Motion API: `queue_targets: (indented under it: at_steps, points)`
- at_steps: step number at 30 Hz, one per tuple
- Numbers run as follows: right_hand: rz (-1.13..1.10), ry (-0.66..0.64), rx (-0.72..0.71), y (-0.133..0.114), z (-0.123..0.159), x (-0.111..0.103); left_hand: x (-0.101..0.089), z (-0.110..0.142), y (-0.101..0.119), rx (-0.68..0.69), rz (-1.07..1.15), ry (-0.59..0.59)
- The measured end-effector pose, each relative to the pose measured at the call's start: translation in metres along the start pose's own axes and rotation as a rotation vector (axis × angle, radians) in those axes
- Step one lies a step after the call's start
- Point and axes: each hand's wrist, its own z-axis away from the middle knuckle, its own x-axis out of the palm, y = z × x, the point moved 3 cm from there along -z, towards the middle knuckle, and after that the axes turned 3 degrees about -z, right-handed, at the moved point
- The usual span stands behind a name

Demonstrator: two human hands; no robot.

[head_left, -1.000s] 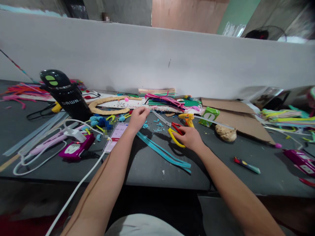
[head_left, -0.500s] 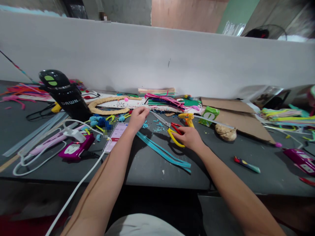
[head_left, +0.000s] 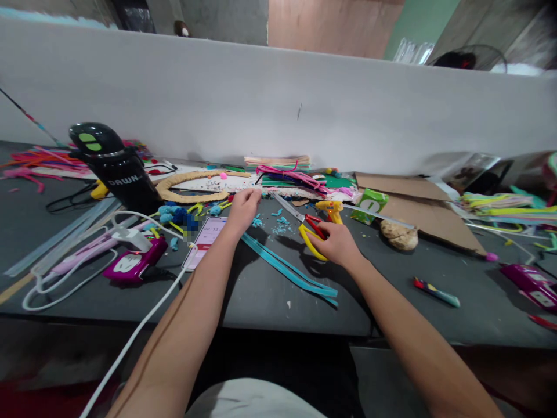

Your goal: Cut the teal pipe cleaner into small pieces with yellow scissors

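Observation:
My right hand (head_left: 342, 241) is closed around the handles of a pair of scissors (head_left: 311, 227), one handle red and the other yellow. The blades point up and left toward my left hand (head_left: 244, 210), whose thumb and fingers are pinched together. What those fingers hold, if anything, is too small to make out. Small cut blue bits (head_left: 281, 227) lie on the table beneath the blades. Just nearer to me, long turquoise pipe cleaners (head_left: 289, 267) stretch across the table between my forearms. A phone (head_left: 208, 235) with a running timer lies partly behind my left forearm.
A black bottle (head_left: 122, 174), a purple power adapter (head_left: 134, 261) and a white cable stand left. A yellow glue gun (head_left: 333, 210), green packet (head_left: 369, 204), tan lump (head_left: 398, 234) and cardboard (head_left: 426, 215) are right. A horseshoe-shaped tan piece (head_left: 167, 187) lies behind.
The scissors have shifted slightly right, their tips now a little farther from my left hand. My left hand has drawn slightly left and stays pinched.

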Motion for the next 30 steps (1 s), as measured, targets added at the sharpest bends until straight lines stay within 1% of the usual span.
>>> queue_targets:
  at_steps: [4,7,11,18,30]
  points:
    - [0.02,-0.01,0.01,0.0025,-0.0017,0.0018,0.0017,-0.0023,-0.0083,-0.025,0.05,-0.003]
    - [0.022,-0.009,0.008,0.0032,-0.0023,0.0028,0.0018,-0.003,-0.0109,-0.01,0.027,0.003]
    - [0.03,-0.014,0.001,0.0034,-0.0021,0.0033,0.0018,-0.002,-0.0094,0.017,-0.022,-0.009]
    - [0.038,-0.054,-0.016,0.0041,-0.0025,0.0042,0.0019,0.0005,-0.0043,0.045,-0.035,-0.027]
    - [0.044,-0.079,-0.032,0.0044,-0.0038,0.005,0.0031,-0.0011,-0.009,0.032,-0.005,-0.047]
